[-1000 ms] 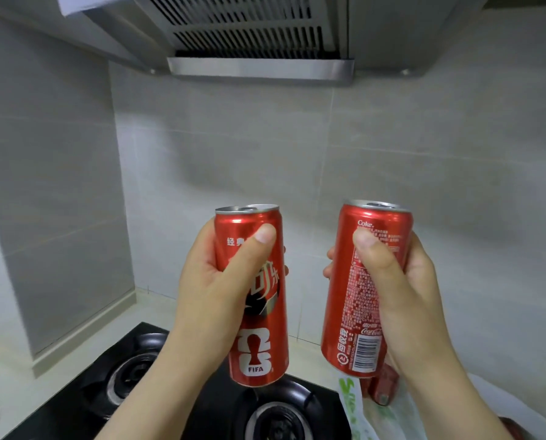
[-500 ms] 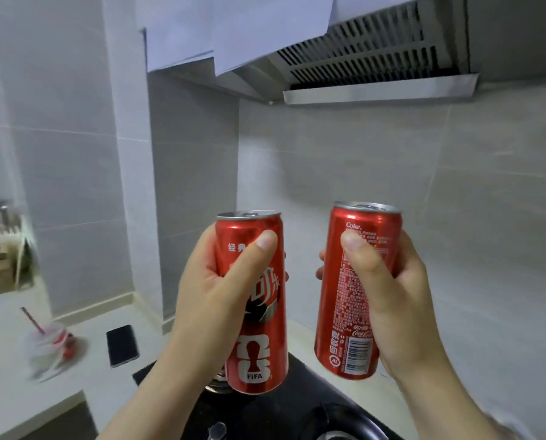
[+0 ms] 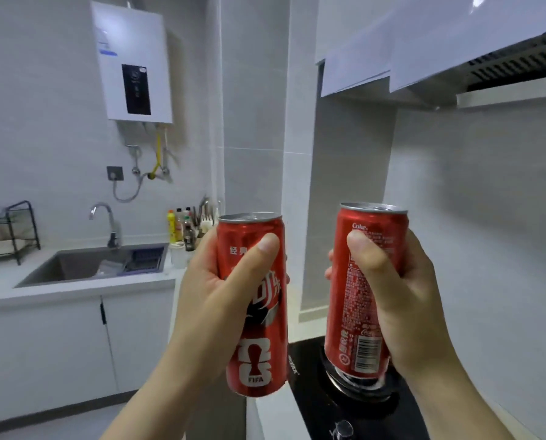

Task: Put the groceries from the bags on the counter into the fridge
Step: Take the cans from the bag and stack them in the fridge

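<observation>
I hold two tall red cola cans upright in front of my chest. My left hand [image 3: 214,293] grips the left can [image 3: 257,354], which shows a white FIFA trophy mark near its bottom. My right hand [image 3: 401,300] grips the right can [image 3: 357,338], whose barcode and small print face me. The cans are a hand's width apart and do not touch. No grocery bags and no fridge are in view.
A black gas hob [image 3: 354,404] lies below the right can, under a range hood [image 3: 503,81]. To the left are a sink [image 3: 84,265] with a tap [image 3: 106,223], a dish rack [image 3: 8,236], bottles [image 3: 183,227], white cabinet doors [image 3: 75,350] and a wall water heater [image 3: 132,61].
My view has swung left, from the hob and hood to the sink counter and water heater. Both hands keep the same grip on the cans in front of me.
</observation>
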The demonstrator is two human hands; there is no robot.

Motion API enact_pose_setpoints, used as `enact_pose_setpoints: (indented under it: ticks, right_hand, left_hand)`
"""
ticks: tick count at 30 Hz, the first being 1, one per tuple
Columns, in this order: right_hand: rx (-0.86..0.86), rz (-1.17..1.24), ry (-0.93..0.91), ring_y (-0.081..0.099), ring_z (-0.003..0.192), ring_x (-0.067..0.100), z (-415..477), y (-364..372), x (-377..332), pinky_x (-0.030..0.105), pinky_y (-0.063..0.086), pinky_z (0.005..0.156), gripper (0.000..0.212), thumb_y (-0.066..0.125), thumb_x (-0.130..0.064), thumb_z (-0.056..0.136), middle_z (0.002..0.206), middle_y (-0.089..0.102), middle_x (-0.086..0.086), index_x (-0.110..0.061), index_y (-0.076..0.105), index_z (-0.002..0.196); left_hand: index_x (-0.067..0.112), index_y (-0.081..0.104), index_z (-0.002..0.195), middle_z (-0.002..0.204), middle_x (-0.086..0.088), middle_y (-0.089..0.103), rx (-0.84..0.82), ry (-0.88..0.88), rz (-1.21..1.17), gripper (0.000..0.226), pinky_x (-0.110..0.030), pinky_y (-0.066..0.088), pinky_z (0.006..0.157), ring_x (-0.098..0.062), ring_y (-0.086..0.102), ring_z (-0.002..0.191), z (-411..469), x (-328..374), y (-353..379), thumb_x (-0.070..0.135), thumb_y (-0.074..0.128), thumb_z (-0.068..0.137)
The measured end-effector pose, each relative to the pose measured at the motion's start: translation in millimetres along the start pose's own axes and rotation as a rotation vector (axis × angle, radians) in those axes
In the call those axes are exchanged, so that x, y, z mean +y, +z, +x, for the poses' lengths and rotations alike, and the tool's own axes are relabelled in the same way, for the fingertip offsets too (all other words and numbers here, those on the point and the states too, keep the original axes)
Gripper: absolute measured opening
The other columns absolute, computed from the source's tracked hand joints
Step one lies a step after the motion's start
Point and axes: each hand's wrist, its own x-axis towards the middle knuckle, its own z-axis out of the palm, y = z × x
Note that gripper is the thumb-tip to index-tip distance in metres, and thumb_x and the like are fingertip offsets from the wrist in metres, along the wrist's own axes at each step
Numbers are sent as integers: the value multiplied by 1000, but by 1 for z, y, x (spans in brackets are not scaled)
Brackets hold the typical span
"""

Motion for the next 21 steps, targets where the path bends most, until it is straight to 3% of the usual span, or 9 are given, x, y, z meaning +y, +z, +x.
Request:
enact_pose_setpoints:
  ticks: [5,9,15,17,21]
  right_hand:
    - [-112,146,-13,71,73,23,9,85,-6,25,56,57,44,65,-56,65,86,69,8,-25,61,96]
    - [-219,198,-33,71,78,23,5,166,-8,35,60,66,46,65,-59,65,89,69,7,-26,62,97]
    - [-409,321,-47,71,77,23,-13,264,-16,32,58,63,32,65,-58,66,90,67,9,-34,62,86]
    - [-473,356,-45,70,80,25,-19,290,-20,39,60,66,32,65,-59,66,90,67,8,-34,62,86]
    - [-603,468,-18,70,80,28,-30,334,-27,39,61,66,43,66,-59,65,89,68,11,-27,62,94]
  left_hand:
    - [24,63,100,85,-8,72,127,43,95,49,-28,55,57,-24,72,72,-3,26,-82,54,67,61]
    - [26,63,99,88,-8,72,253,91,184,46,-27,55,61,-23,72,76,-13,48,-152,55,66,63]
    - [32,63,95,90,-5,72,462,138,311,42,-26,56,61,-21,72,78,-42,80,-229,58,65,62]
    - [30,62,99,90,-5,72,531,149,346,47,-25,55,60,-21,72,79,-53,90,-249,58,64,62]
    - [27,62,101,92,-6,70,656,173,438,48,-26,55,60,-23,72,79,-72,108,-276,58,65,64]
